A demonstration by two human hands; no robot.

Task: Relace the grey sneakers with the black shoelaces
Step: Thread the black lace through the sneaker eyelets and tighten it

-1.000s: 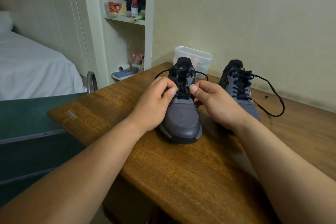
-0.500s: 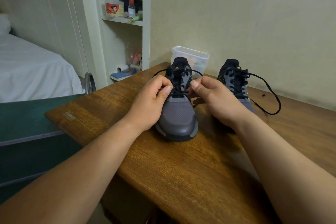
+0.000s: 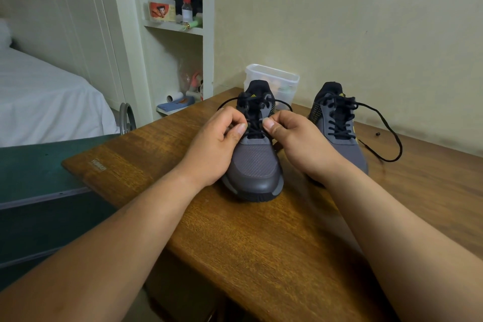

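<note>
Fingers [image 3: 239, 129] of both hands are curled in, thumb pressed to forefinger, pinching the black shoelace [image 3: 254, 112] at the lower rows of the near sneaker [image 3: 257, 165]. The left hand [image 3: 211, 149] is on the shoe's left side and the right hand [image 3: 300, 144] on its right. That sneaker stands on the table [image 3: 261, 256], toe toward the person. Its lace runs crossed up the tongue, with a slack loop arching out to each side near the collar. By the look of it the rows are threaded and the work now is drawing them snug.

The lace is thin, soft and limp. It should slide through an eyelet only when pulled close to the hole, so a pinch right beside each eyelet suits best, row by row upward. The shoe looks light and may shift on the smooth wood unless steadied.

Just beside it, to the right, the second sneaker [image 3: 350, 146] is laced too, its loose lace end [image 3: 392, 128] trailing over the table. A clear plastic tub [image 3: 274, 78] sits behind, by the wall. Shelves [image 3: 175, 29] and a bed [image 3: 39, 102] lie off left.
</note>
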